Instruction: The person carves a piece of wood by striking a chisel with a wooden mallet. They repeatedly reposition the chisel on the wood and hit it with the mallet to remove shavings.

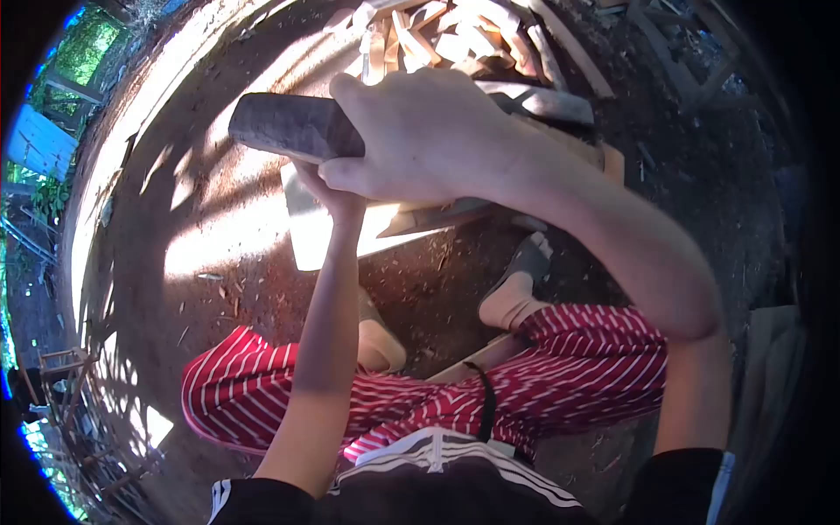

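Observation:
A dark, thick wooden block (284,124) with a flat face and blunt end is raised in front of me. My right hand (420,131) reaches across from the right and closes over its near end, thumb on the lower side. Below the block, my left hand (332,194) is pressed up against its underside; most of its fingers are hidden by the block and my right hand. Beneath both hands, a pale, sunlit flat board (306,236) lies low by the ground, partly covered by a dark long piece (433,216).
A pile of cut wood pieces (464,39) lies beyond my hands. A grey rounded object (551,105) sits behind my right forearm. My sandalled foot (529,262) rests on the dirt floor (219,293), which is scattered with chips. Stacked sticks (96,420) stand at the left.

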Tool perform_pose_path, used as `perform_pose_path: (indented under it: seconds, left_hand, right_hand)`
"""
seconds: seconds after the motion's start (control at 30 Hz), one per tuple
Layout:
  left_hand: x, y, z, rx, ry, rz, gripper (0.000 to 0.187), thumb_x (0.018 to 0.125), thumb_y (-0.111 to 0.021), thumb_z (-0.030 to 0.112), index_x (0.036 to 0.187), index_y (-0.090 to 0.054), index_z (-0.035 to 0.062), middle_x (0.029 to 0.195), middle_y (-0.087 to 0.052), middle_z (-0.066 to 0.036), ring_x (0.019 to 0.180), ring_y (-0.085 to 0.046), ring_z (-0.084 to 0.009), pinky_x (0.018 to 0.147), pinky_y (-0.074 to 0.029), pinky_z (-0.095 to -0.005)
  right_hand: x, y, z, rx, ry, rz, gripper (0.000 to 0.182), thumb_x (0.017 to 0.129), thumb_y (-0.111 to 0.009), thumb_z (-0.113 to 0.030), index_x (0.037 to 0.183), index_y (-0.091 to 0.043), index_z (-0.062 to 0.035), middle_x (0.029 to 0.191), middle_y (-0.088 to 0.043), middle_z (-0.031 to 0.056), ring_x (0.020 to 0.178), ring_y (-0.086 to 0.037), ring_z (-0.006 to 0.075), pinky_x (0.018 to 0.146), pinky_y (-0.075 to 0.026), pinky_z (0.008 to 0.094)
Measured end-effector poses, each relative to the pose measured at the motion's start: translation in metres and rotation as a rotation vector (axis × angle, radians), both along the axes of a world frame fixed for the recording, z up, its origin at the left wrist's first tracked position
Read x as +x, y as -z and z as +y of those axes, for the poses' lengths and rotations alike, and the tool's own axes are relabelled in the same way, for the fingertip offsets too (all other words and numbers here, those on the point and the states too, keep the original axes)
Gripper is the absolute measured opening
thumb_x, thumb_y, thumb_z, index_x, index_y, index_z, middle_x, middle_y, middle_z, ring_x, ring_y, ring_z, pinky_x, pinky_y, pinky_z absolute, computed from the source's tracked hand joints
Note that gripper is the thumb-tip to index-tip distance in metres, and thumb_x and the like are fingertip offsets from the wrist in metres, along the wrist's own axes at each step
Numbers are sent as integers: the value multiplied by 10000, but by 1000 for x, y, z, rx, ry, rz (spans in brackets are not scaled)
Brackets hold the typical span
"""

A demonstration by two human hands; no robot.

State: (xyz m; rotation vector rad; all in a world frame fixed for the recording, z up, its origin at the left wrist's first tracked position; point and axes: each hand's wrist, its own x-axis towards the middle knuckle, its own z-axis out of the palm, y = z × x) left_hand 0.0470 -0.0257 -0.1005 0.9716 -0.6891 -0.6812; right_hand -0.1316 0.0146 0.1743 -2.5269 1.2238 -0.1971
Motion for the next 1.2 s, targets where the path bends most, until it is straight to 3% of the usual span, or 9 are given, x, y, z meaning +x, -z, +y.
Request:
perform_pose_path:
  seconds: [0.13,0.17,0.23,0.27,0.4,0.47,0.6,0.7,1.2]
  left_hand:
    - [-28,-91,20,93,-352,-617,597,877,-665,188,1334,-350,-33,1209,-516,-213,1064,-578,-306,926,-476,-420]
    - [-14,-78,13,69,-363,-592,563,879,-632,92,1332,-316,-16,848,-555,-90,632,-580,-127,525,-489,-246]
    - [2,-74,9,44,-418,-453,577,886,-618,89,1345,-284,-9,754,-529,-74,485,-513,-95,389,-417,-213]
    - [-3,-97,24,151,-295,-285,583,900,-637,194,1324,-297,-16,956,-566,-159,674,-596,-140,563,-554,-212]
    - [17,-89,26,26,-387,-44,450,898,-635,159,1223,-351,31,747,-560,-55,511,-483,-68,421,-439,-188]
    - [39,-68,28,36,-353,177,244,891,-655,211,1002,-465,106,658,-526,-6,492,-451,-61,416,-391,-206]
    - [66,-40,34,57,-298,381,272,858,-657,258,702,-448,182,563,-464,66,448,-403,-54,433,-350,-245]
    - [82,-27,32,18,-45,409,230,842,-638,219,720,-446,184,566,-462,64,446,-400,-51,438,-354,-240]
    - [17,-135,11,-122,32,93,255,881,-616,223,721,-446,119,539,-425,-6,400,-390,-115,382,-316,-274]
  right_hand:
    - [-23,39,3,280,229,-373,625,807,-588,-502,1132,-546,30,941,-672,223,888,-671,351,818,-513,431]
    - [-32,66,5,332,307,-376,653,806,-585,-517,1159,-526,29,951,-668,233,896,-668,361,824,-511,439]
    - [-45,124,14,335,429,-233,697,807,-582,-537,1207,-488,26,974,-659,251,916,-661,380,830,-506,455]
    - [-51,144,24,290,474,-83,714,809,-581,-543,1228,-470,24,988,-654,260,927,-658,389,830,-504,463]
    - [-65,216,49,338,505,-17,693,813,-584,-552,1186,-462,19,845,-662,264,816,-675,396,697,-535,462]
    - [-63,222,54,207,491,8,580,803,-606,-507,1070,-470,-10,709,-660,220,678,-676,397,596,-537,488]
    - [-62,226,55,142,498,34,521,799,-617,-488,996,-461,-31,683,-656,208,650,-676,384,577,-539,475]
    - [-60,227,59,140,480,44,531,798,-617,-484,1021,-463,-28,663,-654,198,636,-677,375,563,-540,465]
    - [-53,231,66,75,560,1,521,799,-625,-486,1009,-454,-40,650,-652,187,622,-675,368,553,-536,472]
